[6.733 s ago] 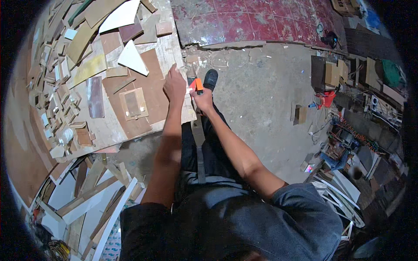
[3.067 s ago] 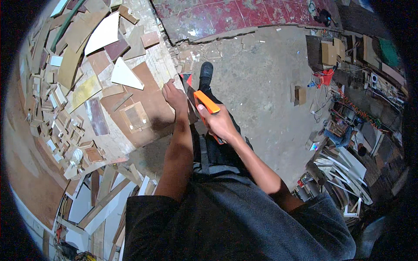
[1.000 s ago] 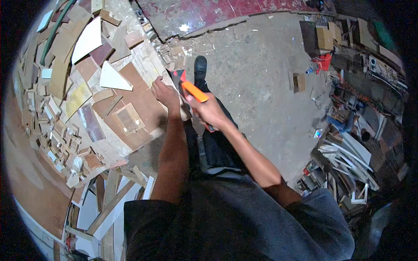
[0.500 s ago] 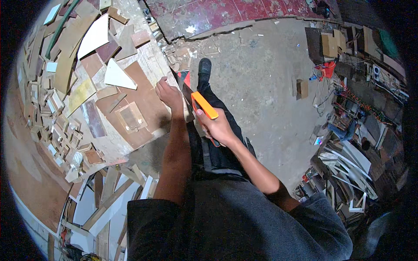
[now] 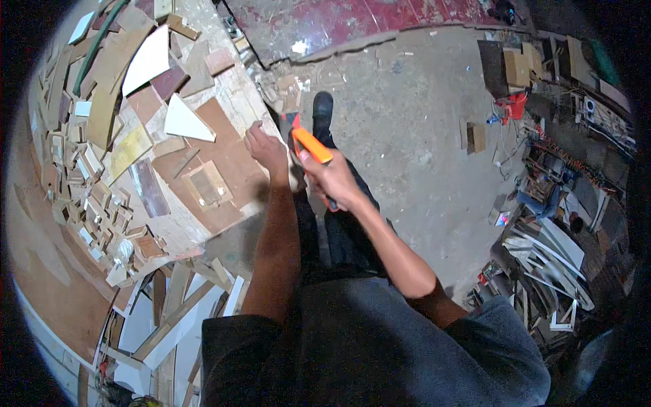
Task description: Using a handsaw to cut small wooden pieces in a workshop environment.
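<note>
A handsaw with an orange handle is gripped in my right hand, just off the right edge of the wooden worktable. Its dark blade is mostly hidden; a red patch shows beyond the handle. My left hand rests at that same edge, close to the saw, with its fingers curled. Whatever lies under those fingers is hidden. A brown board lies flat on the tabletop beside my left hand, with a small framed wooden piece on it.
White triangular offcuts and many wood scraps cover the table's left side. Long boards lean together at lower left. My shoe stands on the concrete floor. A red container, cables and stacked strips line the right.
My right hand has pushed the saw forward and slightly left, away from my body. My left hand has stayed at the table edge. The whole view has shifted slightly.
</note>
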Demonstrator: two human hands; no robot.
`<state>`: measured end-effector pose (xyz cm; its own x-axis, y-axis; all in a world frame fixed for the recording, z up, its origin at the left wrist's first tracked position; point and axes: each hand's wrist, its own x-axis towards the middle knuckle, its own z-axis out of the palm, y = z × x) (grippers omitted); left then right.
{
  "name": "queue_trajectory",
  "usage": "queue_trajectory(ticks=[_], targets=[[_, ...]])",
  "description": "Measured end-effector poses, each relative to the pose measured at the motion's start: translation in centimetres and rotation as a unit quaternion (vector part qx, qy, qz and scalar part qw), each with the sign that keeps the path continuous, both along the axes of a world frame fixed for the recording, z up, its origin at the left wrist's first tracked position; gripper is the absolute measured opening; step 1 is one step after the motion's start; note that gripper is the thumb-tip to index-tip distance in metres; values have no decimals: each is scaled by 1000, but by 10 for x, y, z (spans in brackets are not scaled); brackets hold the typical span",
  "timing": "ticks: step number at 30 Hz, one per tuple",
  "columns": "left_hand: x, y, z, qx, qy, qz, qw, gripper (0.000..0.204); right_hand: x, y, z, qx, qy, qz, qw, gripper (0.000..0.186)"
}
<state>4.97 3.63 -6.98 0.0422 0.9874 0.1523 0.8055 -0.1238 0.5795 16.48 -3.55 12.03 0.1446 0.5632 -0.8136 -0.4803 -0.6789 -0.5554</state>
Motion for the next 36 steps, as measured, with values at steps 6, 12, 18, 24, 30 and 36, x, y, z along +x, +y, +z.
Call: queue_trajectory(ticks=[6, 12, 18, 24, 30, 36], targets=[[-1, 3, 2, -3, -1, 0, 1000, 27, 32, -9, 12, 5, 8, -106, 994, 37], [7, 1, 1, -30, -9, 15, 999, 27, 17, -23, -26, -14, -95, -55, 994, 34], [5, 3, 1, 21, -10, 26, 999, 26, -7, -38, 3, 6, -50, -47, 998, 35], [-3, 0, -12, 13, -18, 41, 999, 25, -29, -43, 22, 34, -35, -20, 999, 35], [0, 0, -5, -13, -28, 48, 998, 27, -33, -49, 18, 38, -59, 3, 998, 32], [-3, 0, -5, -25, -37, 55, 998, 28, -39, -42, 25, 22, -40, 4, 999, 32]])
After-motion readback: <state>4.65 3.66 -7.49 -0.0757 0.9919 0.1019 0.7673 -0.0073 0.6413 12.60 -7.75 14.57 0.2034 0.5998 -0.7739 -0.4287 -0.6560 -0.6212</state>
